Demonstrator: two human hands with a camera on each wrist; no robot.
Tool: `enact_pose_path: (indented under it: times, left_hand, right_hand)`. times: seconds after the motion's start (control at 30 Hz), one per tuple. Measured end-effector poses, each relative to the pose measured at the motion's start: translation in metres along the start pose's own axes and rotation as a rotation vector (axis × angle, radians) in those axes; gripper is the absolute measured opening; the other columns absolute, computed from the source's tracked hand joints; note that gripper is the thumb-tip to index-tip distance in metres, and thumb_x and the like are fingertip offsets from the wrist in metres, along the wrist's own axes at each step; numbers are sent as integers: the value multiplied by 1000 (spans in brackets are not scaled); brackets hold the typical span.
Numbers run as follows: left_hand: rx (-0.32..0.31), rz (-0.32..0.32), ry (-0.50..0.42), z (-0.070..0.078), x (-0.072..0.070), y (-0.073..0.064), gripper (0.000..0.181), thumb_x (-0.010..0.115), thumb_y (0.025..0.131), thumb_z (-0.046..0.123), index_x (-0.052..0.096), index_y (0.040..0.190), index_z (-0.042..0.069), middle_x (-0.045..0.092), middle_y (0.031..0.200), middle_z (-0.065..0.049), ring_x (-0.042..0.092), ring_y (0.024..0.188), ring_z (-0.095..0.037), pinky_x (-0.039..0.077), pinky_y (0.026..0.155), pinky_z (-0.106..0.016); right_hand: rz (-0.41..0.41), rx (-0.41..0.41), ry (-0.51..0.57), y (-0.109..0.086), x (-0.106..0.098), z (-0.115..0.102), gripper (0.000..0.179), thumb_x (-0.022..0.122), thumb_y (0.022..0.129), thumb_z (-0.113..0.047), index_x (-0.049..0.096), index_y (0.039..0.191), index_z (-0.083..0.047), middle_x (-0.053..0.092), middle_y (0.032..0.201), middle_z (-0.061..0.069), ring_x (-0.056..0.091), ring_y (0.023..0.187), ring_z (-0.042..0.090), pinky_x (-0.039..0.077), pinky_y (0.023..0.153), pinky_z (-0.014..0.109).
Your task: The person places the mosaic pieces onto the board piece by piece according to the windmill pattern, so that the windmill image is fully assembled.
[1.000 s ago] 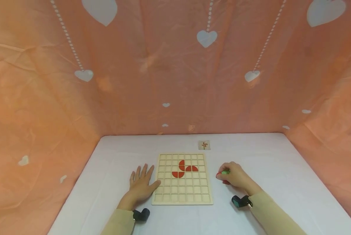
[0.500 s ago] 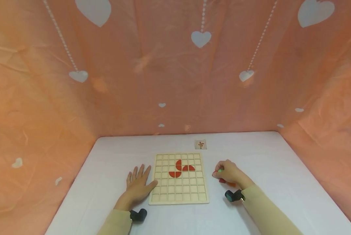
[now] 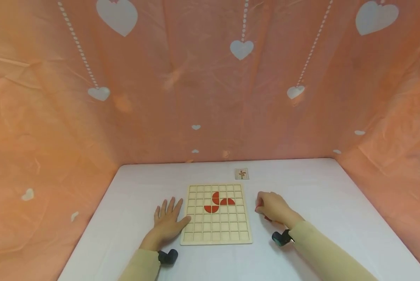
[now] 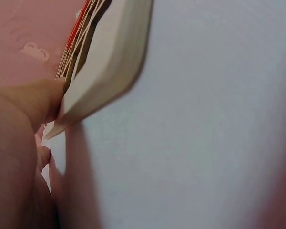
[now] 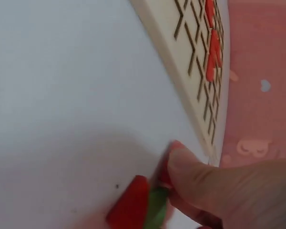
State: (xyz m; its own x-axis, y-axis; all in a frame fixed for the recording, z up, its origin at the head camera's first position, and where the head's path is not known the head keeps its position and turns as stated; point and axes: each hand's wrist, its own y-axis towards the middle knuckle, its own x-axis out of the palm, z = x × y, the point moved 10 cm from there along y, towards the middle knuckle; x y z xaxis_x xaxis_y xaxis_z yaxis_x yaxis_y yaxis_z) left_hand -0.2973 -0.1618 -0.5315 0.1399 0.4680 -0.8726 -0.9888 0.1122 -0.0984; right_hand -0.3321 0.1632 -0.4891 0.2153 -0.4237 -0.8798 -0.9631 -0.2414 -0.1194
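Note:
A square wooden grid board [image 3: 218, 236] lies on the white table with several red quarter-circle pieces [image 3: 215, 198] set in its upper middle cells. My left hand [image 3: 167, 226] rests flat beside the board, fingers spread, its thumb on the board's left edge; the left wrist view shows the thumb over the rim. Right of the board, my right hand [image 3: 276, 208] pinches a small red piece [image 5: 165, 174] between thumb and fingers, low over the table. Close under that hand, the right wrist view shows another red piece [image 5: 131, 205] and a green piece [image 5: 155, 206], partly hidden by the hand.
A small pattern card [image 3: 242, 174] printed with a pinwheel figure lies behind the board, near its far right corner. An orange cloth [image 3: 210, 97] with white hearts hangs behind and at both sides of the white table [image 3: 143, 183].
My right hand has turned and curled over the loose pieces, so the green one is hidden in the head view. The left hand stays in place; the head view shifts slightly.

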Motion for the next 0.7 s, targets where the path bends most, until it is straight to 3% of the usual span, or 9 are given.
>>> enact_pose_path:
  times: [0.13, 0.37, 0.6, 0.7]
  left_hand:
    - [0, -12, 1, 2, -1, 0, 76, 53, 95, 47, 25, 154, 8, 8, 159, -21, -6, 144, -43, -10, 110, -59]
    - [17, 9, 6, -1, -1, 1, 77, 51, 94, 51, 26, 153, 7, 10, 159, -22, -5, 144, -43, -10, 111, -58]
    - [17, 6, 8, -2, 2, 2, 78, 51, 94, 52, 26, 153, 8, 10, 159, -22, -4, 144, -43, -10, 111, -59]
    - [8, -1, 15, -2, 2, 1, 76, 52, 95, 50, 26, 153, 9, 10, 159, -21, -4, 144, -42, -9, 111, -59]
  right_hand:
    - [35, 10, 112, -2, -2, -3, 11, 68, 90, -10, 60, 84, -13, 56, 75, -1, 52, 58, 15, 45, 56, 30]
    - [179, 55, 459, -11, 17, -24, 3, 65, 94, -16, 67, 95, -15, 60, 81, -1, 52, 73, 16, 44, 61, 30]
    - [224, -18, 493, -7, 40, -50, 5, 67, 93, -22, 70, 91, -18, 63, 82, -7, 55, 78, 14, 47, 71, 31]
    - [217, -13, 509, -2, 47, -55, 5, 68, 92, -23, 70, 92, -19, 63, 84, -8, 56, 80, 13, 47, 72, 31]
